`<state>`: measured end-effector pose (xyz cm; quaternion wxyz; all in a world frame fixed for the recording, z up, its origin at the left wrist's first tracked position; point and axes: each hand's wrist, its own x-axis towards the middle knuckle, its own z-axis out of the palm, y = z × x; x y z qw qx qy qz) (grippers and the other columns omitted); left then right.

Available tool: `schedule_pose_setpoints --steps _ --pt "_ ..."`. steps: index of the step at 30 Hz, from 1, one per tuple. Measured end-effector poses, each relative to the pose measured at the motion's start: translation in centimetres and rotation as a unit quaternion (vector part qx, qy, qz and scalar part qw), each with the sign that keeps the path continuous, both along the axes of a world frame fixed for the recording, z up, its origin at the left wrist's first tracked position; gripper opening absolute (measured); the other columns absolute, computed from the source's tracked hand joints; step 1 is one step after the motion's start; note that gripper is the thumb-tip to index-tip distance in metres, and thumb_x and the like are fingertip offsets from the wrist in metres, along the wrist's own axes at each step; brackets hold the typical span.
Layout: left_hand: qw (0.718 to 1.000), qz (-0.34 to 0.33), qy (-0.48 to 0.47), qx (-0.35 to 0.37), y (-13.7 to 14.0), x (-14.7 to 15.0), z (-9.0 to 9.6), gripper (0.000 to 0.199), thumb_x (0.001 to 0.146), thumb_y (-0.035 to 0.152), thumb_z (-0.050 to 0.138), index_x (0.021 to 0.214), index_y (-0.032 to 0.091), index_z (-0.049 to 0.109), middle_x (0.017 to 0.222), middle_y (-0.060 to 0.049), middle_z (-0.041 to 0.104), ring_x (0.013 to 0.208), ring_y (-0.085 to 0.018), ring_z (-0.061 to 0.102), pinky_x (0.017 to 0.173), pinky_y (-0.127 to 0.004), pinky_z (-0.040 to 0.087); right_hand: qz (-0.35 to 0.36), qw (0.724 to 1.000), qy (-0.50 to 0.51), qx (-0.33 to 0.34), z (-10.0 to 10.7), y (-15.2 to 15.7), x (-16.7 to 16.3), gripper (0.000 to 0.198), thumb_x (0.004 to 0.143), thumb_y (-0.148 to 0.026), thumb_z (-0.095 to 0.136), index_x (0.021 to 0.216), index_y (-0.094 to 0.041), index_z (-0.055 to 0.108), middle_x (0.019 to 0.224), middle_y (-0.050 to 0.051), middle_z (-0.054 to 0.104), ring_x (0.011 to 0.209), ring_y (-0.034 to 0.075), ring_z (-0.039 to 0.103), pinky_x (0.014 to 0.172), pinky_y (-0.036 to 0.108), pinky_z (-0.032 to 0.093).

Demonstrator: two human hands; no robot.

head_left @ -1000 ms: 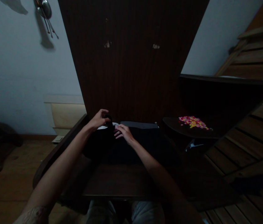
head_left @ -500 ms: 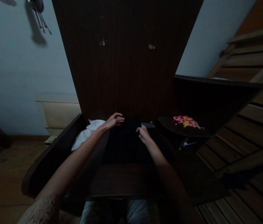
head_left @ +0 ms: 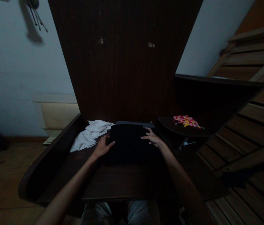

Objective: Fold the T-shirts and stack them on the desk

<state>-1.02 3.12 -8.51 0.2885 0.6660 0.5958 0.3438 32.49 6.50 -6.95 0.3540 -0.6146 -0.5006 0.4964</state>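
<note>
A black cloth [head_left: 128, 145] lies in a flat, roughly rectangular shape on the dark wooden desk, and its folds are lost in the dim light. At its left edge rests my left hand [head_left: 102, 147], thumb stretched over the cloth and apart from the fingers. My right hand [head_left: 153, 137] touches the upper right edge with its fingers spread. Behind the cloth a strip of a flat grey object [head_left: 132, 123] shows; its kind is hidden. A crumpled white cloth [head_left: 91, 134] lies beyond my left hand.
A dark upright panel [head_left: 124, 68] closes off the back. On a low curved shelf [head_left: 167, 123] at the right lie several pink, red and yellow small pieces [head_left: 185, 121]. A raised side board [head_left: 47, 156] edges the desk at left. Wooden slats [head_left: 256, 125] stand farther right.
My left hand has moved down and toward me, from the cloth's far edge to its left edge. My right hand has shifted slightly right. More of the grey object and white cloth shows.
</note>
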Motion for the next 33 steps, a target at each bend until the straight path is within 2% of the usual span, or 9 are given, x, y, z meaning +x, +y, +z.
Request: schedule_pose_setpoints --steps 4,7,12,17,20,23,27,30,33 --pt "0.996 -0.077 0.025 0.04 -4.1 0.0 -1.6 0.075 0.071 0.054 0.069 0.132 0.018 0.044 0.14 -0.016 0.046 0.128 -0.031 0.049 0.107 -0.048 0.04 0.115 0.993 0.025 0.022 0.6 -1.9 0.5 0.101 0.065 -0.034 0.079 0.146 -0.043 0.02 0.149 0.014 0.037 0.121 0.029 0.051 0.048 0.014 0.038" --pt "0.987 -0.124 0.056 0.087 -5.9 0.0 -2.6 0.078 0.068 0.043 0.076 0.136 0.021 0.043 0.153 -0.015 0.031 0.139 -0.032 0.036 0.113 -0.049 0.033 0.168 0.984 0.034 0.044 0.6 -2.9 0.5 0.09 0.064 -0.03 0.078 0.142 -0.042 0.035 0.141 0.009 0.046 0.107 0.025 0.057 0.044 0.013 0.037" --pt "0.98 -0.116 0.089 0.138 -6.4 0.3 -3.2 0.064 0.073 0.011 0.061 0.134 0.023 0.046 0.152 -0.012 0.033 0.14 -0.027 0.035 0.115 -0.047 0.032 0.12 0.989 0.047 0.079 1.5 -2.8 1.0 0.06 0.062 -0.017 0.067 0.12 -0.03 0.063 0.119 0.004 0.06 0.081 0.014 0.059 0.049 0.016 0.042" --pt "0.963 -0.133 0.134 0.192 -7.0 1.0 -3.8 0.075 0.066 -0.004 0.048 0.136 0.022 0.047 0.151 -0.011 0.037 0.139 -0.027 0.036 0.114 -0.049 0.035 0.035 0.99 0.082 0.113 2.6 -3.6 3.8 0.059 0.064 -0.016 0.055 0.121 -0.027 0.063 0.115 0.003 0.066 0.087 0.016 0.063 0.067 0.023 0.051" --pt "0.96 -0.141 0.136 0.198 -7.5 1.7 -4.3 0.078 0.064 -0.008 0.043 0.136 0.022 0.049 0.152 -0.01 0.036 0.14 -0.027 0.034 0.114 -0.049 0.034 0.033 0.996 0.06 0.056 1.4 -4.8 5.1 0.063 0.062 -0.015 0.055 0.123 -0.028 0.062 0.115 0.002 0.068 0.088 0.018 0.065 0.07 0.026 0.053" --pt "0.973 -0.131 0.088 0.169 -7.5 2.2 -4.3 0.077 0.062 -0.006 0.044 0.134 0.02 0.051 0.154 -0.01 0.033 0.142 -0.027 0.031 0.117 -0.048 0.029 0.045 0.998 0.04 0.02 -0.3 -5.4 5.5 0.067 0.059 -0.014 0.055 0.124 -0.03 0.061 0.115 0.001 0.068 0.094 0.02 0.065 0.076 0.029 0.053" --pt "0.99 -0.083 -0.083 0.08 -6.6 2.0 -3.4 0.078 0.061 0.007 0.057 0.137 0.021 0.046 0.154 -0.01 0.034 0.139 -0.03 0.036 0.113 -0.046 0.034 0.006 0.995 -0.024 0.093 -1.5 -4.5 5.4 0.054 0.065 -0.018 0.06 0.118 -0.028 0.064 0.116 0.003 0.068 0.106 0.021 0.062 0.086 0.031 0.05" --pt "0.965 0.004 -0.259 -0.036 -5.1 1.6 -2.2 0.065 0.065 0.021 0.063 0.129 0.022 0.049 0.138 -0.011 0.053 0.119 -0.027 0.057 0.092 -0.038 0.05 -0.046 0.987 -0.103 0.116 -1.8 -3.5 5.7 0.048 0.072 -0.024 0.061 0.119 -0.024 0.06 0.104 0.004 0.07 0.089 0.019 0.066 0.079 0.032 0.051" --pt "0.925 0.081 -0.351 -0.125 -3.4 1.4 -1.2 0.052 0.064 0.03 0.072 0.112 0.02 0.056 0.112 -0.01 0.067 0.09 -0.02 0.066 0.071 -0.028 0.051 -0.12 0.952 -0.241 0.148 -1.9 -3.2 5.9 0.043 0.075 -0.027 0.062 0.118 -0.023 0.058 0.1 0.005 0.071 0.085 0.02 0.066 0.08 0.034 0.051"
